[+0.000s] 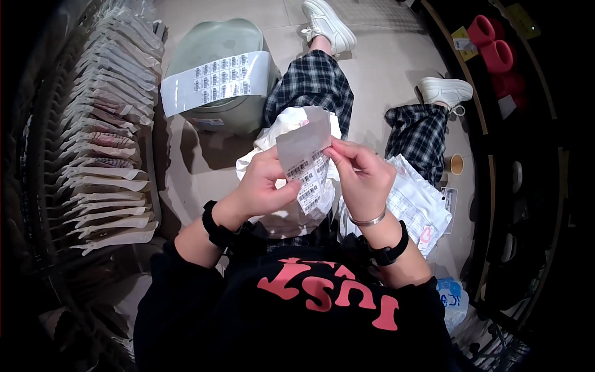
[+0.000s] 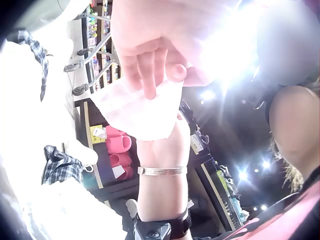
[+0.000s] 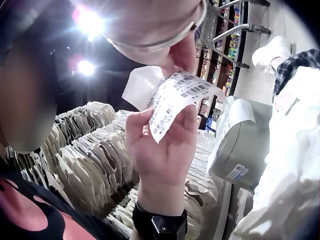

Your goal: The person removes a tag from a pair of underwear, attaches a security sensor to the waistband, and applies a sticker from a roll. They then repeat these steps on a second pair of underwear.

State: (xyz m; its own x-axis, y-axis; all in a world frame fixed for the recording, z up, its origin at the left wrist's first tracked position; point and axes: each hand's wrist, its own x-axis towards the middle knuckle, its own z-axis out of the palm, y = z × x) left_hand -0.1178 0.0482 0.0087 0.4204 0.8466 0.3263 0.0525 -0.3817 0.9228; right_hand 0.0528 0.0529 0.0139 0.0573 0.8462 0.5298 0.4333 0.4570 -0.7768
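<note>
A sheet of barcode labels (image 1: 305,166) is held up over the lap between both hands, its printed part angled downward. My left hand (image 1: 268,185) grips its left edge, thumb across the printed face; the right wrist view shows that hand (image 3: 165,145) below the labels (image 3: 175,100). With thumb and forefinger my right hand (image 1: 364,172) pinches the sheet's right edge. Under the sheet lies a white plastic-wrapped bundle (image 1: 273,217) on the lap. In the left wrist view the sheet (image 2: 145,112) is overexposed, its print washed out.
A grey-green bin (image 1: 214,40) stands at the left, another label sheet (image 1: 226,79) draped over it. Packed garments hang on a rack (image 1: 118,124) further left. Bagged clothing (image 1: 418,204) lies at the right, near a paper cup (image 1: 457,164). Pink shoes (image 1: 496,56) sit on the right shelf.
</note>
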